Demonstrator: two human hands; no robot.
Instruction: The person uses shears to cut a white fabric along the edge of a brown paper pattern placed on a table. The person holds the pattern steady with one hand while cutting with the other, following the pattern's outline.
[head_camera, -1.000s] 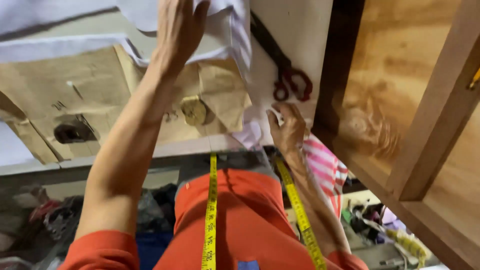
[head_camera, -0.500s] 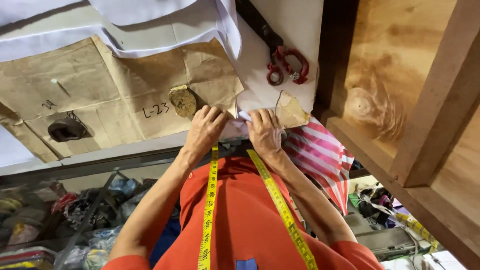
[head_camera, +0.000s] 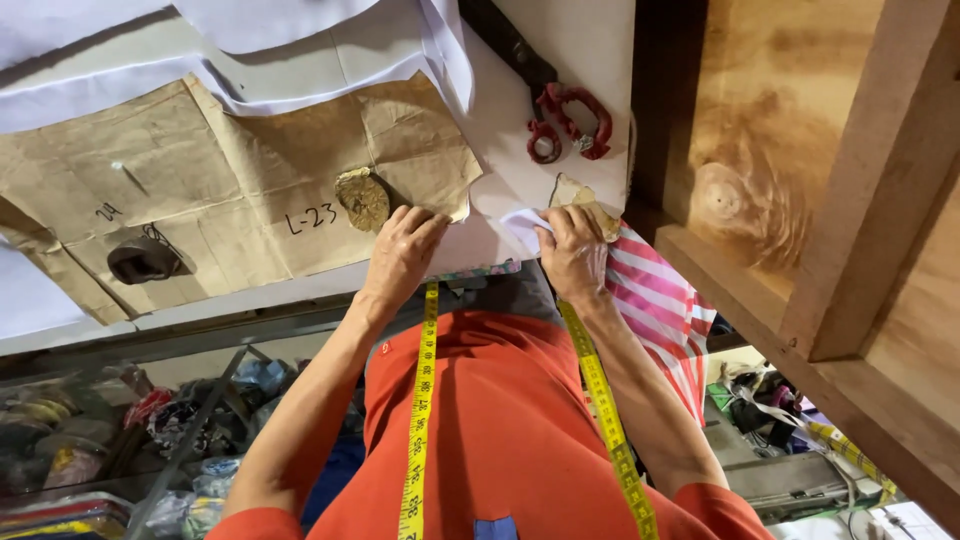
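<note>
Table: white worktop (head_camera: 590, 40) spread with white cloth (head_camera: 300, 20) and brown paper pattern pieces (head_camera: 230, 170).
Tape: yellow measuring tape (head_camera: 425, 400) hangs in 2 strands down the orange shirt (head_camera: 500, 420).
Striped bag: red-and-white plastic bag (head_camera: 655, 300) hangs at the table edge (contents hidden).
Scissors: red-handled pair (head_camera: 560, 120) lies beyond the hands.
Left hand (head_camera: 400, 250): fingers flat, pressing the pattern's edge, gripping nothing.
Right hand (head_camera: 570, 250): fingers curled, pinching a small white fabric piece (head_camera: 520, 222) at the table edge.
</note>
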